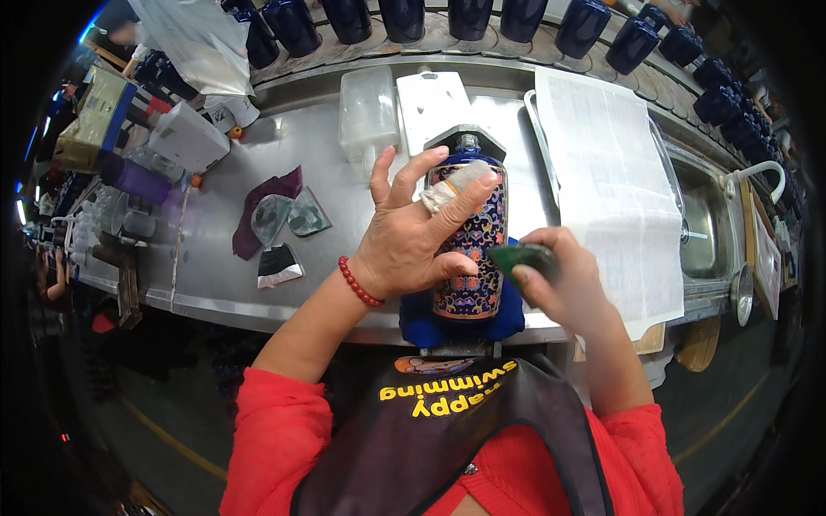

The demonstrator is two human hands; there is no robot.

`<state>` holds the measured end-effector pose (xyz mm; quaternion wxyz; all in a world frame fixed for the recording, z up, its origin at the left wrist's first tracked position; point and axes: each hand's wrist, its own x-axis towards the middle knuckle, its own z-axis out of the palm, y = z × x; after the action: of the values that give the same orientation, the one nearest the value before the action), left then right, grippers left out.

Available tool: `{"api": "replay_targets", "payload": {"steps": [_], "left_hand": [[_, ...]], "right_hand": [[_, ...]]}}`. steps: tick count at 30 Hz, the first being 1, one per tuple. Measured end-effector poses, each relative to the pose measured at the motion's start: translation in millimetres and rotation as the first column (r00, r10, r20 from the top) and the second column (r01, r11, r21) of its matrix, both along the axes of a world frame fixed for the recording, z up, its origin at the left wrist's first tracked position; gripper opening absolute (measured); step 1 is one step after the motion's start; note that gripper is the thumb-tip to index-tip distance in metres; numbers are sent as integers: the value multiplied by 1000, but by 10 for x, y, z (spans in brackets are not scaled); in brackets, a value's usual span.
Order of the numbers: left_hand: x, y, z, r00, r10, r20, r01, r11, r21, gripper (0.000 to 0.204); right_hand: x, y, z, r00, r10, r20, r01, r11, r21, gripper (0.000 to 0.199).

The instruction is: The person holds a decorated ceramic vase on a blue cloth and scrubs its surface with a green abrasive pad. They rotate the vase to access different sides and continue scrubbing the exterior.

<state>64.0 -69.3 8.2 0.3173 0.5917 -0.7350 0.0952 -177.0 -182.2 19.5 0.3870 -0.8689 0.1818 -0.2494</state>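
Observation:
A dark blue bottle [470,284] with a colourful floral pattern lies on a blue cloth [508,322], its neck pointing away from me against a dark angled holder [492,143]. Over its upper left side, my left hand [411,219] is spread, thumb and fingertips resting on the patterned face. One finger is wrapped in whitish cloth. Beside the bottle's right edge, my right hand [564,279] pinches a dark green flat scraper [519,257], slightly blurred, its tip close to or touching the bottle; which of the two I cannot tell.
Left on the metal bench lie a purple cloth [258,211] and cut film pieces [280,265]. A clear plastic container [365,112] stands behind the bottle. White paper sheets [602,181] cover the right side, beside a sink [705,232]. Several blue bottles [404,19] line a conveyor [482,45].

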Motion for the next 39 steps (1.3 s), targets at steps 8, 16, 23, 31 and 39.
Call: {"api": "replay_targets", "payload": {"steps": [8,16,23,31,39], "left_hand": [[-303,317,45,982,-116,149,121,992,-23,66],[-692,948,-277,979,28,-204,-57,989,-138,35],[-788,908,-366,910,305,-282,-295,952,77,87],[-719,731,-375,920,373,-125,-373,928,23,96],[-682,772,-512,918,342,-202,-332,939,84,97]], "right_hand": [[398,-394,211,974,19,224,101,853,-511,25],[860,-395,587,959,274,-69,-281,949,-143,19],[861,-379,570,832,516,-202,-553,802,-228,18],[416,5,382,779,626,-21,-554,673,-489,19],[425,-108,271,770,628,111,-465,672,-577,25]]}}
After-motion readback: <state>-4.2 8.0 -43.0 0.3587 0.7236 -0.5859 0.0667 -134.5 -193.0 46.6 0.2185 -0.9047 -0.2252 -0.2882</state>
